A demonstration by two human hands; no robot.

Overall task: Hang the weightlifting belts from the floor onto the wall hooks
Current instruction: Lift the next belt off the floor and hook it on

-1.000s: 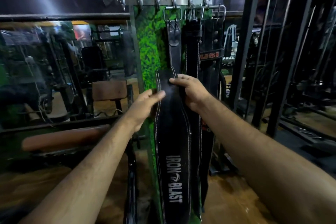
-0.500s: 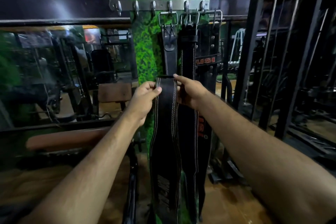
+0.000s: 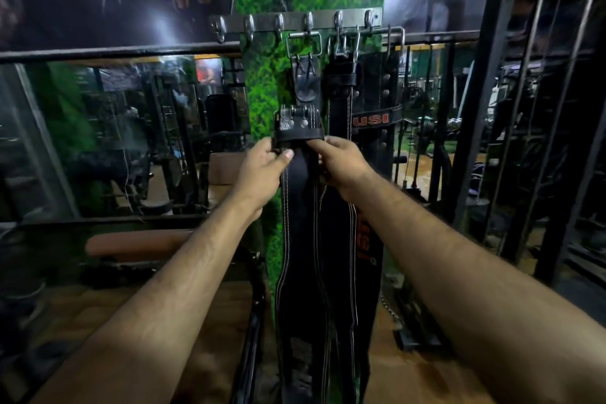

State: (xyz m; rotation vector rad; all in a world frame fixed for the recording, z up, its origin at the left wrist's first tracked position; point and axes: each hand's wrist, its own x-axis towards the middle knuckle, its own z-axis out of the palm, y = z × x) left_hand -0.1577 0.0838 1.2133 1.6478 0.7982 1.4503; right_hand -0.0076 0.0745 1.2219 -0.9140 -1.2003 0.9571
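Belt [image 3: 300, 207] in hand — black leather with white stitching — now sits higher against the green pillar [image 3: 262, 92] than a second ago: its upper end with riveted loop, which was not in view then, shows above the hands, and its printed lettering has dropped out of sight toward the floor. That reads as a lift toward the hook rail [image 3: 295, 24], so the hang itself seems the step left for this belt.

The left hand [image 3: 262, 167] pinches the belt's left edge just under the loop, thumb across the front; the right hand [image 3: 341, 161] grips the right edge, fingers curled behind it.

Counts: one rail with six hooks visible. Three belts already hang from the three rightmost hooks — one by a square buckle [image 3: 303, 43], one in the middle, and one lettered USI [image 3: 370, 120]. The three hooks at the left look free. With the held belt, that makes four belts; none shows on the floor in view.
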